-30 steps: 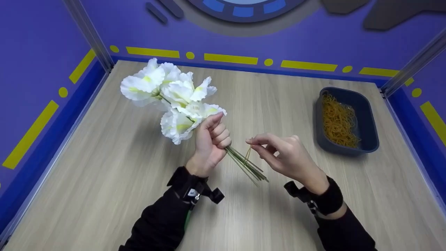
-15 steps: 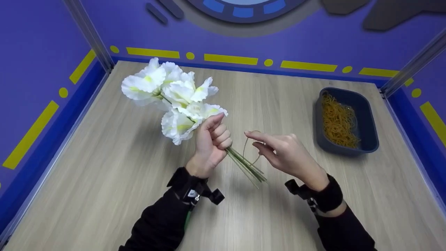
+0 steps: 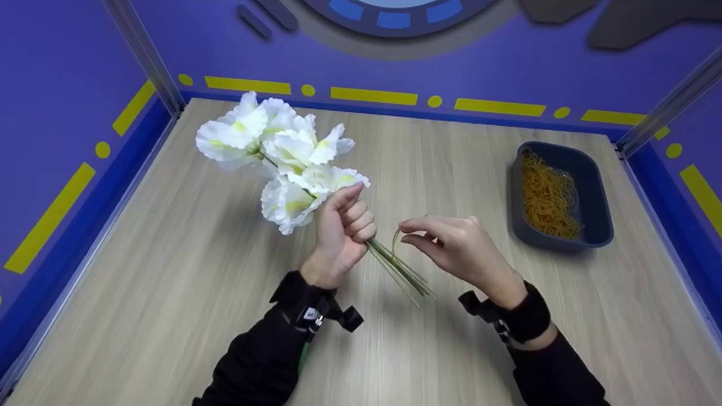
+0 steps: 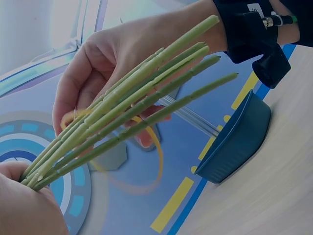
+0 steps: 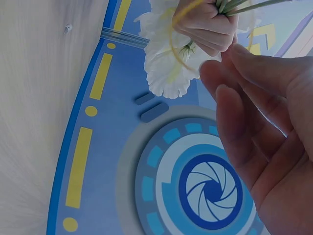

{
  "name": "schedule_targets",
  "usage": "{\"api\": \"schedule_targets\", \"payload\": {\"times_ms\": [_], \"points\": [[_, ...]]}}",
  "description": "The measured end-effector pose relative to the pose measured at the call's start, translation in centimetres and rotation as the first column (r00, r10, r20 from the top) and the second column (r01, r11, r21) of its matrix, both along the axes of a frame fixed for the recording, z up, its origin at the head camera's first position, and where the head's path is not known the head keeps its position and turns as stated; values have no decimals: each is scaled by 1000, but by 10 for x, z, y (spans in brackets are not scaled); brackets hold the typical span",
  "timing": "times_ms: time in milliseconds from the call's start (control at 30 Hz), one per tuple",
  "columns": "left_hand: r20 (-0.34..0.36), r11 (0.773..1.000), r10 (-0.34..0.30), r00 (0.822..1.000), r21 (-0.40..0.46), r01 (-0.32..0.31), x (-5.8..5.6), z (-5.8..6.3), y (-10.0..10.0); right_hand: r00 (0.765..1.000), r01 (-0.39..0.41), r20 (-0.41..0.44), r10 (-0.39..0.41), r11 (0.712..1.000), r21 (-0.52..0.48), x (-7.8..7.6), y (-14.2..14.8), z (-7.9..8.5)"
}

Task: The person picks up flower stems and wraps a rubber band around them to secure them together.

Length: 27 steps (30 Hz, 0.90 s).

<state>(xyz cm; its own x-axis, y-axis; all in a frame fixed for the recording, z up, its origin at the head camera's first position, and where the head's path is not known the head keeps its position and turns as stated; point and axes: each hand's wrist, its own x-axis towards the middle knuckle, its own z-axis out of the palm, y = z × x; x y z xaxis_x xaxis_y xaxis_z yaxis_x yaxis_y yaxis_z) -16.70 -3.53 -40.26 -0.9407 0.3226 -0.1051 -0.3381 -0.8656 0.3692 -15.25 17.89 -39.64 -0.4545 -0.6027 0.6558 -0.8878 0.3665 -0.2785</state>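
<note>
My left hand (image 3: 341, 237) grips a bunch of white flowers (image 3: 299, 152), its fingers curled round the stems and the thumb up by the blossoms. Green stems (image 3: 397, 268) stick out below the fist, pointing down and right in the head view. Around them runs a thin yellow rubber band (image 4: 160, 159), hanging as a loose loop in the left wrist view, partly blurred. The thumb and index finger of my right hand (image 3: 465, 248) pinch this band just right of the stems. In the right wrist view, those fingertips (image 5: 210, 73) are close to the left fist.
At the right back of the wooden table (image 3: 451, 349) stands a dark blue-grey plastic box (image 3: 550, 242) with a tangle of rubber bands (image 3: 547, 194) inside. Purple-blue panels (image 3: 479, 73) with yellow markings border the table at the back and sides.
My right thumb and index finger spread and stretched the band, then came together on it again. The band now crosses the stems nearer my left fist. The left hand stays in place.
</note>
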Motion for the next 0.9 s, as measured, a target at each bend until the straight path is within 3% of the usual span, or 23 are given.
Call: {"api": "schedule_targets", "payload": {"times_ms": [167,267,367,567,733,900], "points": [[-22,1000,-10,1000,1,10,1,0,1,999,-32,-19,33,999,34,-1,-2,-5],[-16,1000,-14,1000,5,14,2,1,1,997,-74,18,73,994,82,-2,-3,-8],[-12,1000,-16,1000,13,16,2,1,1,985,-138,121,122,981,134,-2,-2,-11],[-10,999,-23,1000,30,23,3,2,0,938,-220,305,165,963,155,-3,-2,-15],[-18,998,-24,1000,61,25,4,5,-1,936,-200,322,140,966,163,-5,-5,-18],[-17,994,-35,999,101,37,10,10,1,961,-85,271,47,988,132,-8,-9,-24]]}}
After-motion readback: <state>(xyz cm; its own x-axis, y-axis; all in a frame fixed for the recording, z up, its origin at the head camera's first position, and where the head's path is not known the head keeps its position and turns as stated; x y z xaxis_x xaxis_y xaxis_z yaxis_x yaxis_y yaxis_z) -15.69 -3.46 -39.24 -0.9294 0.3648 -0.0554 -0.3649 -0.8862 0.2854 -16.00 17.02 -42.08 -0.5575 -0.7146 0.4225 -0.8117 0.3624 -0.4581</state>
